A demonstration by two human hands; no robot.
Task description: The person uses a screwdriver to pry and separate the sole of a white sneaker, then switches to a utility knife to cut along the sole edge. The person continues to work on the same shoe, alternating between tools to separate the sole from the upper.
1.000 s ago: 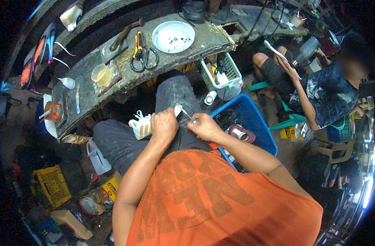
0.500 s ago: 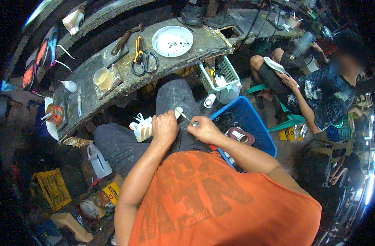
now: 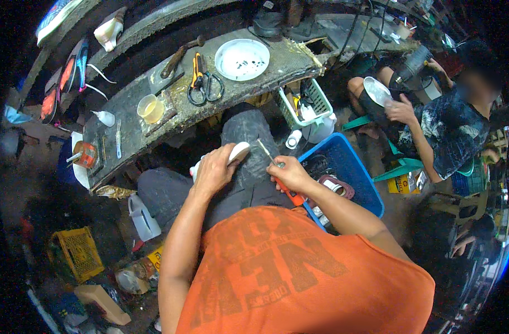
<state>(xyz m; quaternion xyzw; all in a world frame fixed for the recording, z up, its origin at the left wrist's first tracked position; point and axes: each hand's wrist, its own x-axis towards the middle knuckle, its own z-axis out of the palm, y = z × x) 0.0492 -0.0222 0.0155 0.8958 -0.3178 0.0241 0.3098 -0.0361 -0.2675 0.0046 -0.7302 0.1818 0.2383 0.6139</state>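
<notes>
Cluttered workshop w/ a curved grey bench (image 3: 154, 131) carrying scissors (image 3: 201, 83), a white plate (image 3: 242, 59) and a cup (image 3: 150, 108); blue crate (image 3: 352, 175) by the knee. Left hand (image 3: 213, 171) wraps a white shoe (image 3: 236, 153) pressed on the lap; right hand (image 3: 288, 173) is closed round an orange-handled tool (image 3: 278, 172), tip near the shoe's edge. Prob. best to pin the shoe firm & work short strokes away from the left fingers.
</notes>
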